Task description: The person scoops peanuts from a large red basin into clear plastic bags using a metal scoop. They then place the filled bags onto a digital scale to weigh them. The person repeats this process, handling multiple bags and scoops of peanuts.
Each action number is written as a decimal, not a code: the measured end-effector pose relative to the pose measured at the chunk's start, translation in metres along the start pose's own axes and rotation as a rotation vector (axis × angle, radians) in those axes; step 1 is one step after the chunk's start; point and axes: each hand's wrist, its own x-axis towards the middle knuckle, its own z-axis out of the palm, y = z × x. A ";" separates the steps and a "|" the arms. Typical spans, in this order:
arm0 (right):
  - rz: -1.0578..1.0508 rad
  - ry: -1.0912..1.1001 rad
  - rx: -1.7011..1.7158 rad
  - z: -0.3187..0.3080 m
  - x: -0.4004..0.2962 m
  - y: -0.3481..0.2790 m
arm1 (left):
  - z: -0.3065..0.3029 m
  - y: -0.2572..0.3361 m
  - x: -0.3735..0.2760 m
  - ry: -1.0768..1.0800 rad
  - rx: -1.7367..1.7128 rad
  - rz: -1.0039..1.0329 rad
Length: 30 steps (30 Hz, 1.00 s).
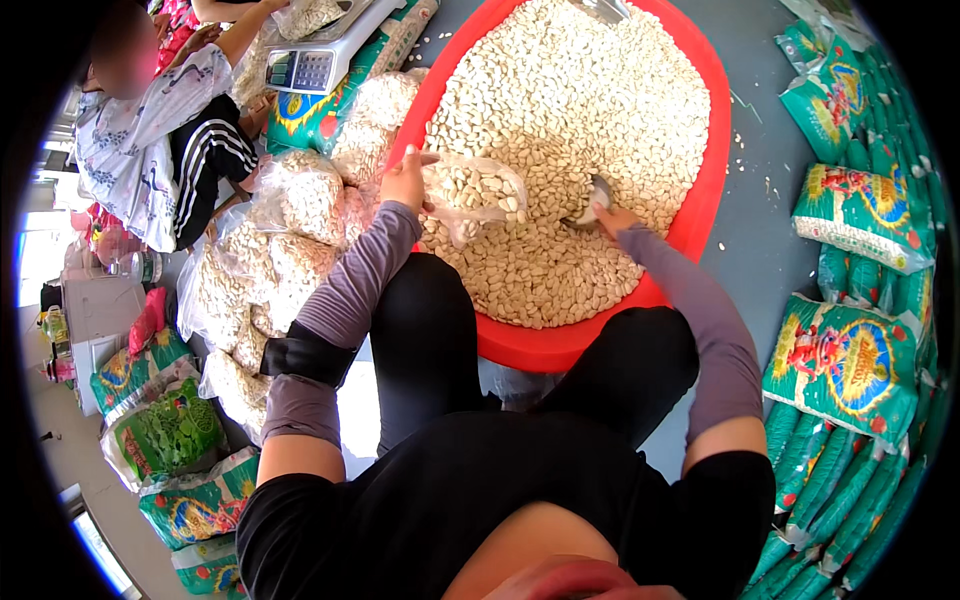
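Note:
A large red plastic tub (718, 142) full of pale, flat beans (570, 82) lies before me. My left hand (405, 180) grips the rim of a clear plastic bag (476, 187), partly filled with beans, over the tub's left side. My right hand (616, 219) holds a metal scoop (598, 196) low in the beans, to the right of the bag; part of the scoop is hidden by beans and fingers. Another metal scoop (606, 9) lies at the tub's far end.
Filled clear bags (300, 195) are heaped left of the tub. Beyond them stands a digital scale (304, 69) with a bag on it, beside a seated co-worker (150, 142). Green printed sacks (840, 364) are stacked at right, more at lower left. Stray beans dot the grey floor (750, 195).

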 end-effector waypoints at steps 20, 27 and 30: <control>-0.159 -0.183 0.281 -0.071 -0.112 -0.091 | 0.004 0.007 -0.009 -0.305 -0.181 -0.083; -0.041 -0.318 -0.180 -0.046 -0.148 -0.182 | 0.005 0.007 -0.006 -0.329 -0.178 -0.050; -0.268 -0.265 -0.500 -0.011 -0.123 -0.208 | 0.008 0.010 -0.011 -0.301 -0.142 0.018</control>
